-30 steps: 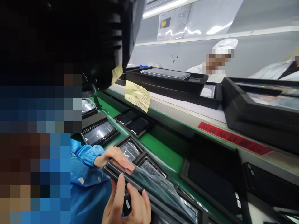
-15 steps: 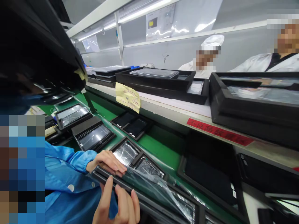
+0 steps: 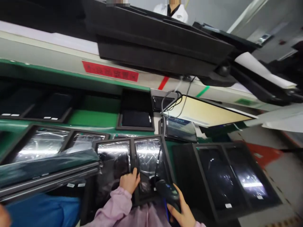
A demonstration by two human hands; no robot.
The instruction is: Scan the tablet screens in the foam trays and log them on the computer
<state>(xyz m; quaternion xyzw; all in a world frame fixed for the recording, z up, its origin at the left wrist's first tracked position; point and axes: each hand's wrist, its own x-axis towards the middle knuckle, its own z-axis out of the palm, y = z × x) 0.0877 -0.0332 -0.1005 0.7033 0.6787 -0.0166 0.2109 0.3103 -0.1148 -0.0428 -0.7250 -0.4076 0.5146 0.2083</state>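
Note:
My left hand (image 3: 129, 182), in a pink sleeve, is closed on the centre bar of a black two-pocket tray (image 3: 132, 142) whose pockets hold shiny bagged panels. My right hand (image 3: 183, 215) grips a black handheld scanner (image 3: 167, 191) just right of the left hand, at the tray's near right corner. The scanner's cable (image 3: 163, 126) runs up over the tray toward the shelf. Most of my right hand's fingers are hidden behind the scanner.
A second black two-pocket tray (image 3: 236, 176) lies to the right. A co-worker's blue sleeve (image 3: 42, 210) and a stack of bagged trays (image 3: 47, 175) fill the lower left. A tilted lit screen (image 3: 203, 113), a green belt (image 3: 94, 118) and a shelf with a red label (image 3: 110, 71) lie behind.
The view has swung right and down, from the co-worker in blue handling a tray stack to my own pink-sleeved hands at a tray, with a scanner now in sight.

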